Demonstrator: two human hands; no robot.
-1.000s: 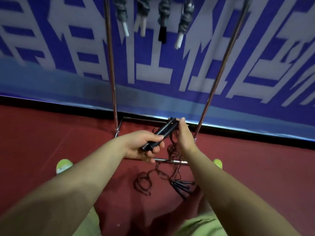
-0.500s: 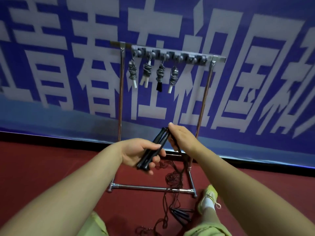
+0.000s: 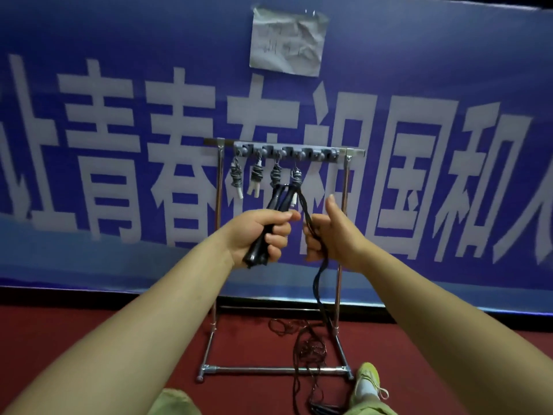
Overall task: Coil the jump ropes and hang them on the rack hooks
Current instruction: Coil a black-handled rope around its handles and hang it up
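On the red floor [image 3: 89, 339] before the rack [image 3: 220, 235], both hands grip one jump rope: left hand [image 3: 258, 232] clenching its upright paired handles [image 3: 279, 199], right hand [image 3: 332, 235] pinching the cord [image 3: 318, 283], below the free hooks [image 3: 321, 155].

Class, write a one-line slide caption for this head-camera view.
Left hand grips two black handles, right hand holds the rope, facing a rack with four coiled ropes hung.
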